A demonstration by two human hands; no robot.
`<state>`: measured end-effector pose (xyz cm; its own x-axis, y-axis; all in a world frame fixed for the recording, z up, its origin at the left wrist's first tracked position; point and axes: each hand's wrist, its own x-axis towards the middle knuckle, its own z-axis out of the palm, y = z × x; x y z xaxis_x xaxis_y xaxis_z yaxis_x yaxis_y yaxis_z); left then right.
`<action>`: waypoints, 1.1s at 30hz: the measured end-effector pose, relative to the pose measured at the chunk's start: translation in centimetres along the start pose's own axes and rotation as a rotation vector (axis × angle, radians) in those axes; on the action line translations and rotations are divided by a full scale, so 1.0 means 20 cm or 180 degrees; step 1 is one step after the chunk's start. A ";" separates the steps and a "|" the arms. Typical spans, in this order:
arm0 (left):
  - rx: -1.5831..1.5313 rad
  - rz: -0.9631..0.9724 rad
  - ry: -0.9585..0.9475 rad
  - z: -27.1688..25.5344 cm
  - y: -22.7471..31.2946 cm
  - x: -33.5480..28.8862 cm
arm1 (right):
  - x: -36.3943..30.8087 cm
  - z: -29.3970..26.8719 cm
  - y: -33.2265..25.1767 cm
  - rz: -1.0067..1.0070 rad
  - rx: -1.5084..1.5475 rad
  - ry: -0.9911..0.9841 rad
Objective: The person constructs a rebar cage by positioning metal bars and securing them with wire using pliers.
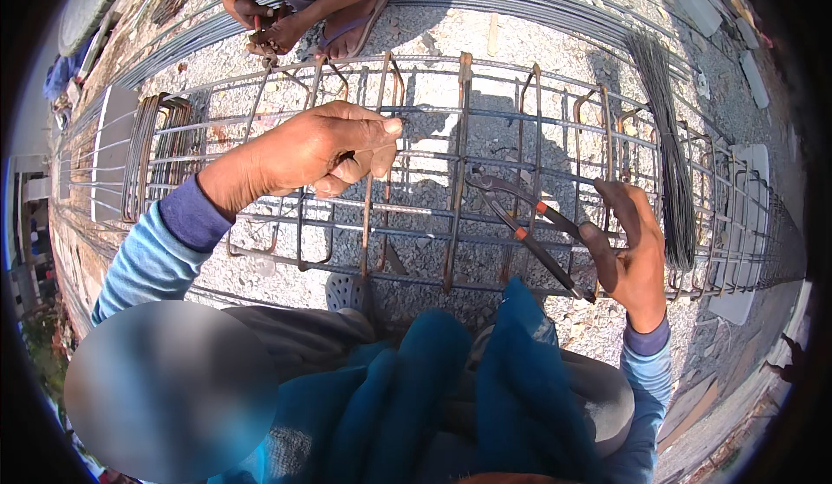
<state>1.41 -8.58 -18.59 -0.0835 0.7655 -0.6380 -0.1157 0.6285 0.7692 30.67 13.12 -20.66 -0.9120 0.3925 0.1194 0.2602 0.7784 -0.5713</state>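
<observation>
Head view: both of the person's bare hands are over a long cage of steel bars (464,94), which stretches across the gravel ground (555,46) from left to right. The left hand (351,146) is above the cage, left of its middle; the fingers are narrow, curled in with the thumb close against the index finger, and I cannot tell whether something thin is pinched there. The right hand (628,254) is well apart from it, at the right part of the cage, with thumb and fingers wide about the upper handle of the pincers (523,236); how firmly it grips, I cannot tell. These pincers have dark handles with red-orange bands, spread apart, and their head points up and left over the middle of the cage. The lower handle reaches down near the cage's near edge.

Just right of the right hand, a bundle of thin dark wire (663,137) lies across the cage. Bent steel hoops (156,155) are gathered at its left part, beside a grey board (113,155). Beyond the far side, a co-worker in a red sleeve and sandals crouches with hands (277,33) together near the bars. Long steel rods (537,3) lie behind.
</observation>
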 end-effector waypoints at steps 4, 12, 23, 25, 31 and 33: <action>-0.0748 0.0511 -0.0270 0.05 -0.12 -0.01 | 0.33 0.15 -0.37 -0.1246 0.0580 -0.0244; -0.2244 0.0434 -0.0370 0.01 -0.30 -0.12 | 0.54 0.43 -0.56 -0.1745 0.0157 -0.0834; 0.0587 0.0903 0.0105 -0.13 -0.54 -0.18 | 0.57 0.61 -0.57 -0.2380 -0.0751 -0.0485; 0.2045 0.2406 0.1353 -0.10 -0.64 -0.13 | 0.56 0.62 -0.57 -0.1983 -0.0467 -0.0682; 0.3474 0.2526 0.1135 -0.12 -0.65 -0.22 | 0.50 0.59 -0.57 -0.0022 0.1004 -0.2436; 0.3388 0.2521 0.0958 -0.10 -0.63 -0.24 | 0.47 0.60 -0.54 -0.0167 0.1842 -0.2731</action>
<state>1.29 -20.47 -25.38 0.0029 0.9943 0.1063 0.8656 -0.0557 0.4977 15.48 2.50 -23.14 -0.8960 -0.2928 -0.3337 0.2282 0.3409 -0.9120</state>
